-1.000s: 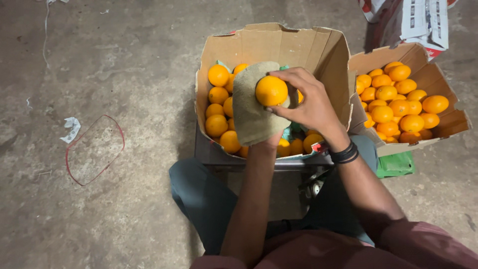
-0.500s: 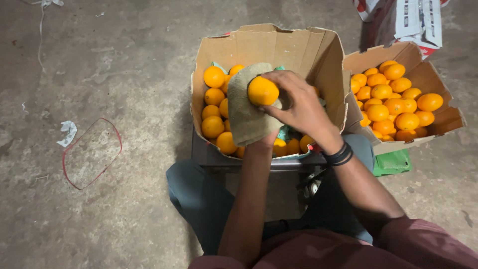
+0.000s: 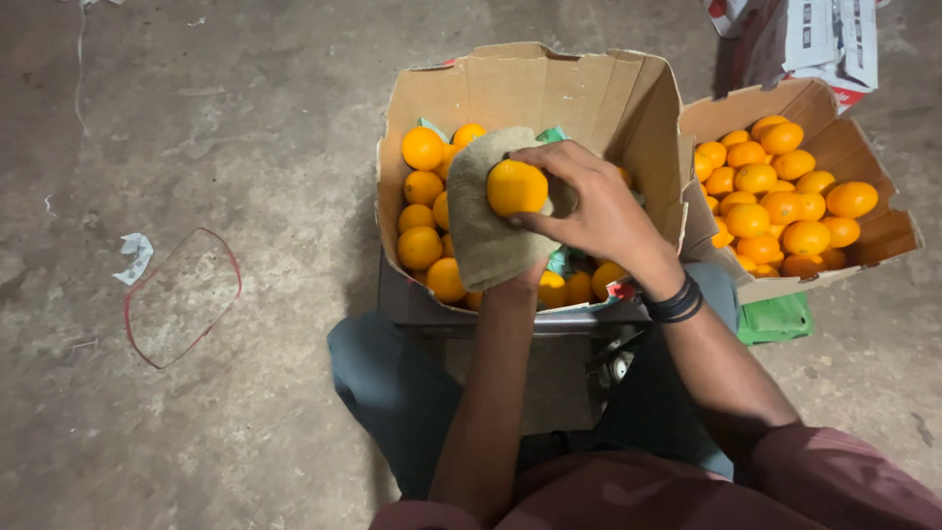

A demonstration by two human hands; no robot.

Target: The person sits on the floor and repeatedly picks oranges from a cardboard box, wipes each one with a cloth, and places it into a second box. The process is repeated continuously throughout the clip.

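An orange (image 3: pixel 516 186) rests on an olive-grey cloth (image 3: pixel 481 226) above a cardboard box (image 3: pixel 535 83) full of oranges. My right hand (image 3: pixel 599 211) grips the orange from the right, fingers curled over its top and underside. My left hand is hidden under the cloth, which drapes over it; only the forearm (image 3: pixel 491 393) shows, rising from below. The box sits on a metal stand in front of my knees. Several oranges (image 3: pixel 422 211) lie along the box's left side.
A second open cardboard box (image 3: pixel 888 236) holding several oranges (image 3: pixel 775 201) stands to the right. A green bag (image 3: pixel 775 319) lies beneath it. A printed white carton (image 3: pixel 814 39) is at top right. A red-edged clear plastic piece (image 3: pixel 182 294) and a paper scrap (image 3: pixel 132 257) lie on the concrete floor at left.
The orange has shifted slightly lower and left on the cloth, and my right hand has closed further over it. The view has moved a little.
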